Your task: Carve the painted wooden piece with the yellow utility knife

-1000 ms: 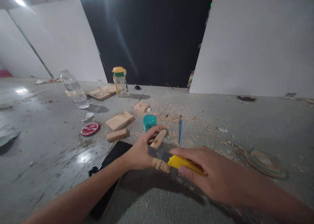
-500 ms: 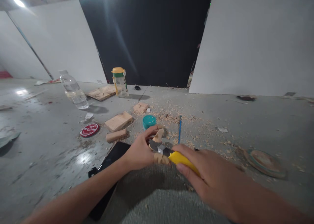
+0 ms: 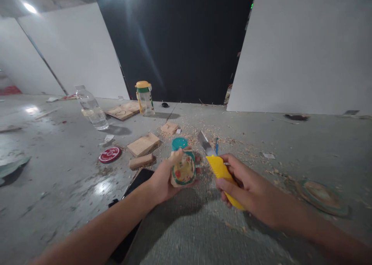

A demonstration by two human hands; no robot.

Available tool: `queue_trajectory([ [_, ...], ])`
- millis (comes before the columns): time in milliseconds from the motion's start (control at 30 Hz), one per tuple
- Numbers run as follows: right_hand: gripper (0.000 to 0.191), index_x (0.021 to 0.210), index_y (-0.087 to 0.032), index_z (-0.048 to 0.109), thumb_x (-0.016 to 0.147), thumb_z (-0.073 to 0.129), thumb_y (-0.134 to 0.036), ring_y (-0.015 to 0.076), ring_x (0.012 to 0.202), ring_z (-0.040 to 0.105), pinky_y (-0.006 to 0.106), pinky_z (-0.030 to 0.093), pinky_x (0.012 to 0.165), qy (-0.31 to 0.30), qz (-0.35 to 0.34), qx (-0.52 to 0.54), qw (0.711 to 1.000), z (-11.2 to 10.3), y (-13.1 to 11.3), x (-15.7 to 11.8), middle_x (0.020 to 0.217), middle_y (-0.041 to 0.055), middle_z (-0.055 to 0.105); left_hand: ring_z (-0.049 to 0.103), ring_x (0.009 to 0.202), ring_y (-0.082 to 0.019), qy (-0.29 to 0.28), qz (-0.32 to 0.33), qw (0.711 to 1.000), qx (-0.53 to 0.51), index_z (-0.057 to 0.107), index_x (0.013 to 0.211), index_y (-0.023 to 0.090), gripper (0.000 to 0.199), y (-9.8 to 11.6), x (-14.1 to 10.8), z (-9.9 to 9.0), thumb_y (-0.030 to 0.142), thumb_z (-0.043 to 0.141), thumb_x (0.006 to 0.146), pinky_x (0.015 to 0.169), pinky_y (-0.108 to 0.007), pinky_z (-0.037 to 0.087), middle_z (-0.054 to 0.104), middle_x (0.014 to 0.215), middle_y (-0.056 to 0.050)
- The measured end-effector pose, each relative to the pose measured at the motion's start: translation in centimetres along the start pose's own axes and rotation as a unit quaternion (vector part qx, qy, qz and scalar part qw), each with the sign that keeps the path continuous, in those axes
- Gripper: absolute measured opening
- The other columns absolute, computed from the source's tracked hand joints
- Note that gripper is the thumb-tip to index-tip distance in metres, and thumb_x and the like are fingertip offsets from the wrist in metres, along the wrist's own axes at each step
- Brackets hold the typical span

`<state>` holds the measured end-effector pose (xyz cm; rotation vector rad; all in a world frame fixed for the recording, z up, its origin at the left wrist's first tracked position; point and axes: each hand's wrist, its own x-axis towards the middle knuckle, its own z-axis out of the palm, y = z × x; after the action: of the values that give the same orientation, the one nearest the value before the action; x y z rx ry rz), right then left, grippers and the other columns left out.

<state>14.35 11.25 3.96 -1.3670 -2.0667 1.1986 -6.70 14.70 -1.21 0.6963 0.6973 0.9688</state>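
Note:
My left hand point(image 3: 162, 179) is wrapped round a wooden piece point(image 3: 184, 169) whose flat face bears a green rim and coloured patches. My right hand point(image 3: 240, 183) grips a yellow utility knife point(image 3: 222, 172), its blade out, pointing up and to the left, apart from the wood. Just beyond the wooden piece is a round teal lid or tub point(image 3: 179, 143). A blue pencil-like stick point(image 3: 216, 145) lies behind the knife, partly hidden by it.
Wood shavings cover the floor ahead. Left lie a wooden board point(image 3: 143, 145), a small block point(image 3: 141, 161), a red disc point(image 3: 109, 155) and a black flat object point(image 3: 142, 179). Farther back stand a clear bottle point(image 3: 92, 109) and a yellow-capped bottle point(image 3: 145, 98). A round board point(image 3: 322, 197) lies right.
The knife has moved off the wooden piece, to the right, and its blade has turned upward. My left hand has turned the piece so its coloured face shows. The view has shifted slightly.

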Motion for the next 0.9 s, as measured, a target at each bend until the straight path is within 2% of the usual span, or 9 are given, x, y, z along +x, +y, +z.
queue_trajectory([
  [67, 0.04, 0.129, -0.021, 0.028, 0.097, 0.036, -0.044, 0.017, 0.056, 0.061, 0.028, 0.051, 0.053, -0.034, 0.039, 0.084, 0.995, 0.6, 0.4, 0.2, 0.069, -0.0013, 0.058, 0.06, 0.102, -0.031, -0.022, -0.055, 0.995, -0.079, 0.062, 0.109, 0.015, 0.058, 0.5, 0.1, -0.4, 0.065, 0.051, 0.082, 0.084, -0.049, 0.05, 0.063, 0.113, -0.015],
  [133, 0.045, 0.135, -0.025, 0.02, 0.098, 0.033, -0.048, 0.0157, 0.052, 0.059, 0.026, 0.049, 0.047, -0.052, 0.059, 0.109, 0.991, 1.0, 0.7, 0.3, 0.07, -0.0017, 0.058, 0.061, 0.1, -0.032, -0.052, -0.081, 0.988, -0.117, 0.062, 0.11, 0.015, 0.063, 1.0, 0.1, -0.8, 0.069, 0.045, 0.082, 0.083, -0.055, 0.05, 0.063, 0.114, -0.016],
  [200, 0.043, 0.132, -0.025, 0.027, 0.098, 0.034, -0.051, 0.0135, 0.054, 0.057, 0.024, 0.046, 0.046, -0.047, 0.048, 0.097, 0.993, 1.0, 0.8, 0.4, 0.075, -0.0007, 0.057, 0.061, 0.101, -0.034, -0.088, -0.09, 0.984, -0.129, 0.06, 0.116, 0.016, 0.066, 1.3, 0.0, -1.0, 0.07, 0.042, 0.082, 0.08, -0.058, 0.051, 0.061, 0.119, -0.016],
  [267, 0.041, 0.118, -0.022, 0.042, 0.097, 0.034, -0.056, 0.0118, 0.057, 0.054, 0.022, 0.044, 0.049, -0.03, 0.032, 0.1, 0.994, 0.7, 0.8, 0.5, 0.075, -0.0003, 0.054, 0.06, 0.105, -0.036, -0.126, -0.091, 0.98, -0.127, 0.056, 0.123, 0.02, 0.065, 1.3, -0.1, -1.1, 0.069, 0.042, 0.082, 0.076, -0.056, 0.053, 0.059, 0.125, -0.016],
  [367, 0.049, 0.095, -0.02, 0.05, 0.094, 0.028, -0.064, 0.0117, 0.055, 0.049, 0.024, 0.044, 0.05, -0.009, 0.025, 0.195, 0.98, -0.1, 1.0, 1.0, 0.069, -0.0007, 0.05, 0.06, 0.107, -0.037, -0.163, -0.086, 0.977, -0.107, 0.047, 0.133, 0.025, 0.062, 1.0, -0.2, -1.1, 0.061, 0.043, 0.083, 0.066, -0.047, 0.055, 0.057, 0.13, -0.016],
  [467, 0.04, 0.093, -0.023, 0.048, 0.092, 0.041, -0.062, 0.0128, 0.057, 0.054, 0.025, 0.047, 0.051, 0.001, 0.023, 0.306, 0.952, -0.5, 1.1, 1.2, 0.072, -0.0013, 0.053, 0.062, 0.103, -0.037, -0.179, -0.076, 0.977, -0.084, 0.042, 0.138, 0.024, 0.061, 0.8, -0.2, -1.1, 0.052, 0.043, 0.084, 0.063, -0.045, 0.055, 0.057, 0.128, -0.017],
  [600, 0.031, 0.085, -0.023, 0.043, 0.087, 0.058, -0.051, 0.0101, 0.053, 0.056, 0.022, 0.045, 0.047, 0.005, 0.028, 0.332, 0.943, -0.5, 0.9, 1.1, 0.073, -0.0042, 0.055, 0.064, 0.099, -0.036, -0.193, -0.05, 0.979, -0.048, 0.041, 0.14, 0.02, 0.061, 0.6, 0.0, -1.3, 0.053, 0.039, 0.088, 0.058, -0.041, 0.055, 0.059, 0.124, -0.02],
  [767, 0.034, 0.083, -0.023, 0.042, 0.089, 0.052, -0.055, 0.0063, 0.039, 0.04, 0.018, 0.034, 0.04, -0.001, 0.016, 0.313, 0.95, -0.3, 0.9, 1.2, 0.054, -0.0085, 0.048, 0.064, 0.096, -0.037, -0.216, -0.062, 0.972, -0.062, 0.044, 0.138, 0.017, 0.064, 0.2, 0.4, -1.8, 0.056, 0.034, 0.089, 0.053, -0.039, 0.056, 0.057, 0.126, -0.022],
  [900, 0.042, 0.075, -0.021, 0.046, 0.09, 0.042, -0.061, 0.0098, 0.046, 0.048, 0.022, 0.044, 0.045, 0.014, 0.028, 0.33, 0.944, -0.1, 1.1, 1.5, 0.06, -0.0028, 0.052, 0.062, 0.102, -0.037, -0.213, -0.056, 0.973, -0.064, 0.041, 0.139, 0.02, 0.058, 0.2, 0.3, -1.9, 0.05, 0.039, 0.089, 0.059, -0.042, 0.057, 0.056, 0.128, -0.021],
])
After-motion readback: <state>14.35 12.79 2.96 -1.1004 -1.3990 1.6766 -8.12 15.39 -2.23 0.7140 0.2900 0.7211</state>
